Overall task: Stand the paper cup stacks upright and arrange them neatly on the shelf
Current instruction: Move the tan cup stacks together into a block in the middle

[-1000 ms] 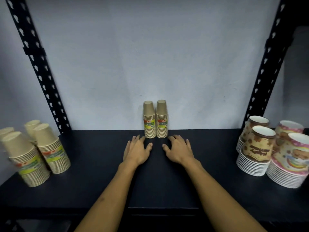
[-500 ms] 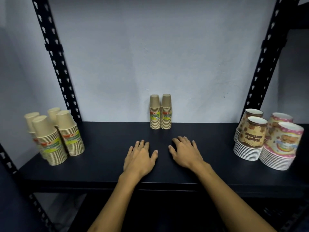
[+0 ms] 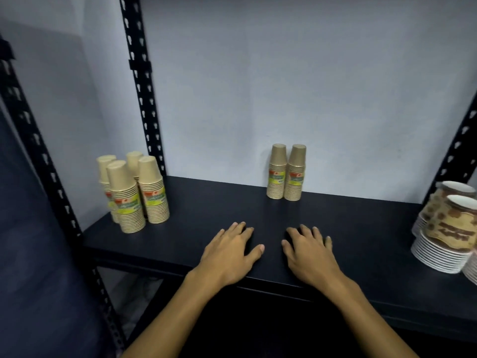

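While both hands lie palm-down near the front edge of the dark shelf (image 3: pixel 206 202), neither grips anything: left hand (image 3: pixel 229 254) flat w/ fingers spread & pointing toward the far wall, right hand (image 3: pixel 308 251) the same, just beside it, thumbs facing each other w/ a small gap between. Both released, resting on the shelf surface, forearms coming in from the near edge.

Further back, left side: cluster of four brown cup stacks (image 3: pixel 133 189), all upright, long axis vertical, cups upside-down w/ closed bases on top & rims stacked toward the shelf. They stand packed together, touching or nearly so, beside the black perforated upright (image 3: pixel 140 81).

Right side, approx. same depth as the hands: printed cup stacks (image 3: pixel 446 233), mouths up, white rims bunched at the bottom, partly cut off by the frame edge & blurred.

Farthest, centre-right against the pale wall (image 3: pixel 284 73): pair of brown cup stacks (image 3: pixel 286 173), upright, long axis vertical, bases up, side by side & touching, yellow-green label band at mid-height on each. Well apart from both hands.
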A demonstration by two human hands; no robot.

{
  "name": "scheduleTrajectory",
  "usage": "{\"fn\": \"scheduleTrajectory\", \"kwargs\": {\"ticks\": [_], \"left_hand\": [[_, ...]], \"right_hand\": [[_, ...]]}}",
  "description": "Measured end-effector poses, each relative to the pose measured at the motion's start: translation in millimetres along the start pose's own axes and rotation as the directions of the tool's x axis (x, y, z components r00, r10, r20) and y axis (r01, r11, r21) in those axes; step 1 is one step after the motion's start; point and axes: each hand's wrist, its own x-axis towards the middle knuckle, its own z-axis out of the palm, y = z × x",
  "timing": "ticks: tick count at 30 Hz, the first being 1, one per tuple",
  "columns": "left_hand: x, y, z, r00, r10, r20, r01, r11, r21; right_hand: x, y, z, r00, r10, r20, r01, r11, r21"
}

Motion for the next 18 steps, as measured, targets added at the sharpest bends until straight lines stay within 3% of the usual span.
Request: {"fn": "scheduleTrajectory", "kwargs": {"ticks": [8, 13, 18], "left_hand": [[-50, -71, -62, 0.995, -0.094, 0.021, 0.092, 0.991, 0.099], [-71, -110, -113, 0.953, -0.177, -0.245, 0.202, 0.976, 0.083], [-79, -127, -157, 0.831, -0.186, -0.525, 0.241, 0.97, 0.038]], "right_hand": [[5, -82, -1, 0.947, -0.293, 0.13, 0.297, 0.955, -0.01], [32, -132, -2, 0.887, -0.424, 0.182, 0.427, 0.904, 0.025], [57, -183, -17, 0.85, -0.5, 0.167, 0.475, 0.864, 0.169]]}}
